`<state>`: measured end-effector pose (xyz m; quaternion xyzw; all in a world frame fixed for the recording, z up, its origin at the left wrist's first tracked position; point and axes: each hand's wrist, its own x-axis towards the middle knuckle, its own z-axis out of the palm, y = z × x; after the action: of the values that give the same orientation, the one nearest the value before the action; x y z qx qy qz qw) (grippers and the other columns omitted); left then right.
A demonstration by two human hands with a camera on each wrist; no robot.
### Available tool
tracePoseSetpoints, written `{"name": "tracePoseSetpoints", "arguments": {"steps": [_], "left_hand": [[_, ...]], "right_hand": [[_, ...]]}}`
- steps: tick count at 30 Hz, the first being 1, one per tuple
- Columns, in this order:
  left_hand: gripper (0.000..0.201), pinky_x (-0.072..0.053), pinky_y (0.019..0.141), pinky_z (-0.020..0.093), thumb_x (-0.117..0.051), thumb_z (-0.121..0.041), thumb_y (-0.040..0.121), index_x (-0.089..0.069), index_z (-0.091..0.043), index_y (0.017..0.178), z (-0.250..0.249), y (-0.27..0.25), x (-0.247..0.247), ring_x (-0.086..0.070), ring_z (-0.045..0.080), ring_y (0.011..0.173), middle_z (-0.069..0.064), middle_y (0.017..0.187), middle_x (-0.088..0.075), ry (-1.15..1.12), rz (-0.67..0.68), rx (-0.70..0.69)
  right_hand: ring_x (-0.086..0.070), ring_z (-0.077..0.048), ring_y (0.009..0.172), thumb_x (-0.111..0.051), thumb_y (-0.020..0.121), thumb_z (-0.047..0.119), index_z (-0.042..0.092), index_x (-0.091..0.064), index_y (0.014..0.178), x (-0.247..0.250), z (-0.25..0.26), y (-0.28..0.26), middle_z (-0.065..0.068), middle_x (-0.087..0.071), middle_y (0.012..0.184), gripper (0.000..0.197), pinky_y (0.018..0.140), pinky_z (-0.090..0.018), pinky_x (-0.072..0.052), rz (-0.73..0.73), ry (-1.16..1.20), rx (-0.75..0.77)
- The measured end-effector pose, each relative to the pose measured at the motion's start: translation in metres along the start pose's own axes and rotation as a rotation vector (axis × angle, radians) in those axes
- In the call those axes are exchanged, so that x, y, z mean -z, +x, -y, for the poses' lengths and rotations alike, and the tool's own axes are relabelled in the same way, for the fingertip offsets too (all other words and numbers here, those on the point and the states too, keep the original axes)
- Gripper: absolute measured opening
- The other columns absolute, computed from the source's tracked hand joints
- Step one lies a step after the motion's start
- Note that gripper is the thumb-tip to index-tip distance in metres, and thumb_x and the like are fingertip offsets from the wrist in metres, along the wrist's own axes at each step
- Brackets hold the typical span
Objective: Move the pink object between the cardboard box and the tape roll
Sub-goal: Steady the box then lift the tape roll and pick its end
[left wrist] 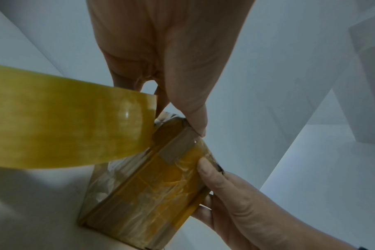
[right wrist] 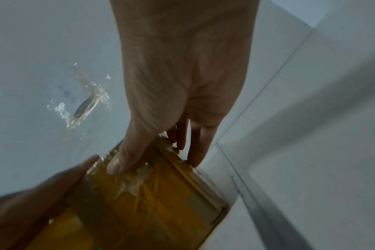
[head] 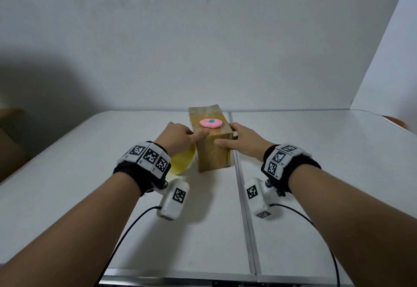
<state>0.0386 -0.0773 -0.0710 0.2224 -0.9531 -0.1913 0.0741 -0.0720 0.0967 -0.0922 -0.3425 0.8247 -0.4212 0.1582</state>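
A tall cardboard box (head: 213, 153) wrapped in yellowish tape stands upright mid-table. The pink object (head: 211, 123), a flat oval with a blue dot, lies on its top. My left hand (head: 191, 134) grips the box's left side, thumb on the near top edge. My right hand (head: 233, 136) grips the right side, thumb pressed on the front face. The yellow tape roll (head: 181, 161) stands on edge just left of the box, partly hidden by my left wrist. In the left wrist view the tape roll (left wrist: 64, 121) nearly touches the box (left wrist: 150, 194). The right wrist view shows the box (right wrist: 161, 203).
A metal seam (head: 244, 207) runs front to back across the white table (head: 316, 151), just right of the box. A white wall rises behind the table's far edge, and a white panel stands at the right. Wrist-camera cables trail toward the near edge.
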Motion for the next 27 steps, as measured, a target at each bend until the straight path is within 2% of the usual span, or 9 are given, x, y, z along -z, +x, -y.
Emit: {"name": "tracePoseSetpoints", "arguments": {"steps": [3, 7, 11, 13, 16, 18, 20, 24, 27], "left_hand": [[0.076, -0.041, 0.074, 0.033, -0.039, -0.071, 0.085, -0.071, -0.002, 0.089, -0.001, 0.000, 0.000, -0.050, 0.024, 0.090, 0.017, 0.093, -0.068, 0.007, 0.010, 0.000], [0.073, -0.046, 0.087, 0.038, -0.038, -0.072, 0.085, -0.070, -0.007, 0.096, -0.002, -0.001, 0.000, -0.054, 0.027, 0.108, 0.011, 0.096, -0.067, 0.005, 0.013, 0.000], [0.070, -0.043, 0.086, 0.039, -0.039, -0.071, 0.086, -0.065, -0.006, 0.080, -0.003, -0.002, 0.000, -0.052, 0.029, 0.114, 0.010, 0.085, -0.062, -0.027, 0.023, 0.008], [0.068, -0.043, 0.086, 0.038, -0.039, -0.069, 0.087, -0.066, -0.007, 0.084, -0.004, -0.003, 0.000, -0.051, 0.029, 0.115, 0.012, 0.085, -0.062, -0.020, 0.030, 0.011], [0.069, -0.045, 0.092, 0.039, -0.038, -0.070, 0.087, -0.066, -0.007, 0.090, -0.005, -0.004, 0.001, -0.051, 0.025, 0.110, 0.016, 0.102, -0.067, 0.009, 0.034, 0.019], [0.075, -0.045, 0.093, 0.039, -0.037, -0.069, 0.087, -0.068, -0.002, 0.098, -0.005, -0.004, 0.002, -0.050, 0.025, 0.107, 0.019, 0.105, -0.067, 0.031, 0.036, 0.016], [0.077, -0.044, 0.088, 0.036, -0.037, -0.067, 0.089, -0.069, 0.002, 0.098, -0.006, -0.004, 0.003, -0.049, 0.025, 0.100, 0.021, 0.102, -0.068, 0.053, 0.036, 0.003], [0.071, -0.041, 0.083, 0.036, -0.034, -0.065, 0.091, -0.064, -0.001, 0.082, -0.008, -0.003, 0.003, -0.043, 0.025, 0.091, 0.021, 0.093, -0.065, 0.102, 0.046, 0.001], [0.075, -0.042, 0.086, 0.037, -0.035, -0.067, 0.089, -0.068, 0.000, 0.090, -0.007, -0.002, 0.003, -0.043, 0.023, 0.092, 0.020, 0.097, -0.066, 0.071, 0.048, 0.019]], "right_hand": [[-0.061, -0.019, 0.113, -0.076, 0.078, 0.044, 0.015, -0.050, 0.133, 0.002, 0.002, -0.001, -0.001, -0.061, 0.126, 0.067, 0.098, -0.036, -0.051, 0.020, -0.108, 0.007], [-0.058, -0.022, 0.118, -0.081, 0.076, 0.033, 0.012, -0.044, 0.137, 0.001, 0.004, -0.001, -0.005, -0.055, 0.131, 0.074, 0.101, -0.038, -0.050, 0.041, -0.166, 0.023], [-0.063, -0.018, 0.118, -0.083, 0.075, 0.019, 0.015, -0.048, 0.136, -0.007, 0.001, -0.002, -0.002, -0.062, 0.131, 0.069, 0.101, -0.033, -0.052, 0.132, 0.076, 0.063], [-0.062, -0.011, 0.112, -0.082, 0.076, 0.027, 0.021, -0.045, 0.131, -0.013, 0.002, -0.003, 0.005, -0.060, 0.129, 0.067, 0.098, -0.028, -0.051, 0.084, 0.236, 0.010], [-0.055, -0.013, 0.124, -0.085, 0.056, 0.057, 0.023, -0.031, 0.147, -0.028, -0.002, 0.004, 0.005, -0.051, 0.139, 0.110, 0.105, -0.034, -0.048, -0.066, 0.262, -0.067], [-0.059, -0.013, 0.122, -0.081, 0.043, 0.075, 0.032, -0.043, 0.141, -0.037, -0.016, 0.015, 0.005, -0.057, 0.135, 0.114, 0.102, -0.040, -0.052, -0.125, 0.221, -0.047], [-0.062, -0.012, 0.119, -0.080, 0.040, 0.078, 0.038, -0.049, 0.134, -0.039, -0.033, 0.028, 0.006, -0.062, 0.129, 0.106, 0.100, -0.040, -0.053, -0.115, 0.161, -0.022], [-0.062, -0.016, 0.120, -0.085, 0.041, 0.071, 0.037, -0.048, 0.135, -0.038, -0.038, 0.030, 0.004, -0.062, 0.131, 0.106, 0.098, -0.041, -0.055, -0.107, 0.117, 0.015], [-0.061, -0.018, 0.122, -0.088, 0.035, 0.069, 0.038, -0.044, 0.137, -0.037, -0.048, 0.035, 0.001, -0.057, 0.134, 0.116, 0.098, -0.042, -0.055, -0.057, 0.091, 0.031]]}}
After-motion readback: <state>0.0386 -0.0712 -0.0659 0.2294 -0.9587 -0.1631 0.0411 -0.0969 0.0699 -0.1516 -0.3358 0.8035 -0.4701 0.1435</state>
